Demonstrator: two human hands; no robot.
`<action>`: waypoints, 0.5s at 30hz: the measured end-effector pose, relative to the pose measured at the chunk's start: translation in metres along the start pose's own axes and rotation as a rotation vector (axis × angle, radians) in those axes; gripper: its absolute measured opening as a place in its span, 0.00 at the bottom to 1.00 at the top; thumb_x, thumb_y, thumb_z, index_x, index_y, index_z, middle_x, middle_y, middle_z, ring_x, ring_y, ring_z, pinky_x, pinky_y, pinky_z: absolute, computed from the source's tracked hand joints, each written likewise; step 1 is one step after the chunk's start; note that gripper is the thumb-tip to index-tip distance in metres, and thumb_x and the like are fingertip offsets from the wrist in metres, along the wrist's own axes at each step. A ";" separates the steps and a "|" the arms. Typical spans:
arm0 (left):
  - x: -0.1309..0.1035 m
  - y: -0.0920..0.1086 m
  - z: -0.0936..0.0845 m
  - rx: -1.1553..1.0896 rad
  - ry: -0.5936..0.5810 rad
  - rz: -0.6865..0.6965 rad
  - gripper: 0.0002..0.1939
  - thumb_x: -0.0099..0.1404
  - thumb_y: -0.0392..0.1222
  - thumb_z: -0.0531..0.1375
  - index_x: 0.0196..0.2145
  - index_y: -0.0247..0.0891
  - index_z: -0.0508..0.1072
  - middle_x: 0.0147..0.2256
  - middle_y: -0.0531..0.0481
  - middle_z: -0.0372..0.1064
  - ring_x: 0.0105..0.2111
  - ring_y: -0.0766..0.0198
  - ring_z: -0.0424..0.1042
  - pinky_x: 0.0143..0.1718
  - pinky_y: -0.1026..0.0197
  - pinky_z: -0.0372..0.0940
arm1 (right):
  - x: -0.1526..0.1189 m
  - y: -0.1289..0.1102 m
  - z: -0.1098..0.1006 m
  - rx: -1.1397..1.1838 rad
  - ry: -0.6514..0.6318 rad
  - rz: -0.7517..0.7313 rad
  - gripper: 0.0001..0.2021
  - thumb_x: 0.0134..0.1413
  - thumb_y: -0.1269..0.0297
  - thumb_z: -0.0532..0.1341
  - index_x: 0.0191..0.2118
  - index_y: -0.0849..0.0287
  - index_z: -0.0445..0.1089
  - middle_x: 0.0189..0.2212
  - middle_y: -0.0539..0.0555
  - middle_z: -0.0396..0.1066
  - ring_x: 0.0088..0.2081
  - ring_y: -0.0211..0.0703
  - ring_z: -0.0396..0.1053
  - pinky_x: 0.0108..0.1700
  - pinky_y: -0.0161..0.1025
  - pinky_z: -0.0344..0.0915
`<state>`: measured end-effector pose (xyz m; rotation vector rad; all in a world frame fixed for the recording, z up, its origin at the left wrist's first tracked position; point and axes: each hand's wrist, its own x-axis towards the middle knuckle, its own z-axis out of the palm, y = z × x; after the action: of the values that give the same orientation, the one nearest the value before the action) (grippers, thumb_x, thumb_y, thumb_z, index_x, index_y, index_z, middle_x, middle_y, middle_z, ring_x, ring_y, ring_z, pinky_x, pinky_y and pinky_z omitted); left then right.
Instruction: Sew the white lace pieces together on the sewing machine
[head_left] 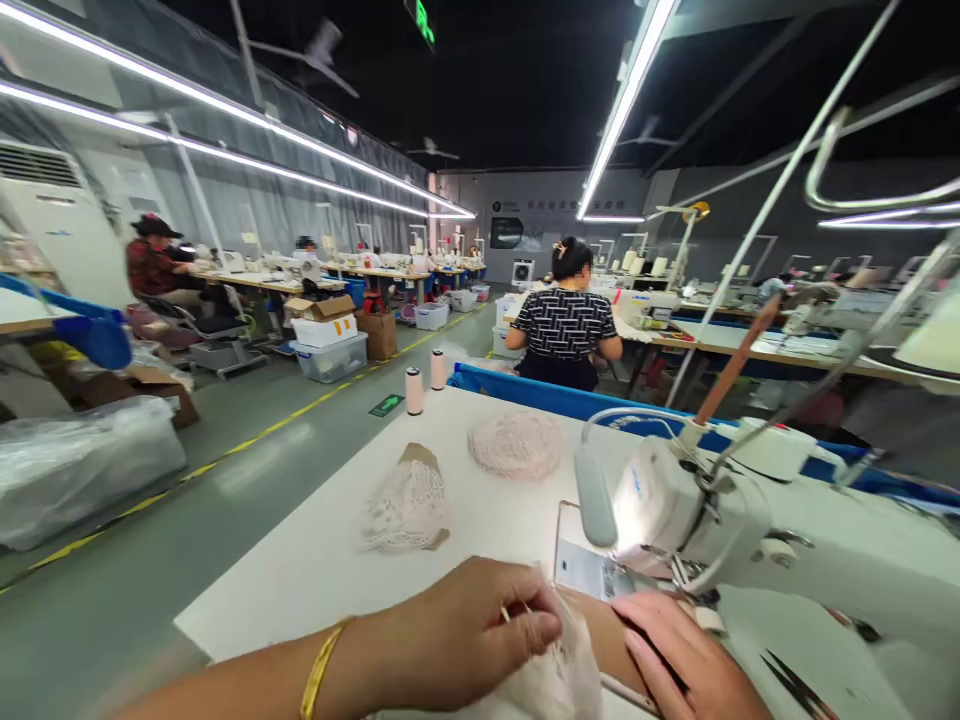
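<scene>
My left hand (469,635), a gold bangle (322,665) on its wrist, is closed with thumb and fingers pinching a thin off-white cloth (570,665). The cloth hangs down in front of me, its lower part cut off by the frame. My right hand (686,655) lies with fingers stretched over a flat tan piece (611,645), just in front of the sewing machine's (652,505) lit needle area. Between the hands, the cloth borders the tan piece; I cannot tell whether they are joined. The machine's metal plate (581,560) shows beyond my fingers.
A lace piece with tan backing (405,505) and a pile of pale lace (516,445) lie on the white table (300,590). Two thread cones (414,390) stand at its far corner. Scissors-like dark blades (799,685) lie at right. A co-worker (566,320) sits ahead.
</scene>
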<state>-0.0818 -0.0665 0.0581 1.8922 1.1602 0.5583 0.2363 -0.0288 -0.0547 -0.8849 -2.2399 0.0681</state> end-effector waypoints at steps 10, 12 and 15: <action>0.088 -0.030 0.037 0.342 0.021 0.203 0.09 0.65 0.46 0.66 0.35 0.41 0.72 0.37 0.48 0.73 0.38 0.53 0.71 0.40 0.56 0.65 | 0.015 -0.035 -0.015 0.076 -0.191 0.320 0.13 0.75 0.63 0.58 0.58 0.54 0.73 0.50 0.58 0.79 0.50 0.56 0.76 0.52 0.52 0.76; 0.090 -0.031 0.048 0.336 -0.001 0.249 0.08 0.66 0.44 0.64 0.33 0.41 0.69 0.37 0.48 0.72 0.38 0.55 0.69 0.40 0.56 0.64 | 0.013 -0.037 -0.014 0.076 -0.196 0.307 0.15 0.73 0.64 0.60 0.61 0.55 0.72 0.53 0.60 0.78 0.53 0.56 0.75 0.55 0.53 0.75; 0.084 -0.030 0.055 0.276 -0.029 0.281 0.09 0.72 0.44 0.58 0.33 0.42 0.65 0.37 0.48 0.71 0.37 0.55 0.68 0.39 0.55 0.62 | 0.013 -0.040 -0.011 0.101 -0.165 0.289 0.18 0.71 0.66 0.62 0.63 0.56 0.70 0.54 0.59 0.78 0.55 0.56 0.75 0.58 0.53 0.73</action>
<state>-0.0177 -0.0084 -0.0013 2.3140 0.9985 0.5404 0.2140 -0.0540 -0.0269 -1.1777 -2.2186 0.3970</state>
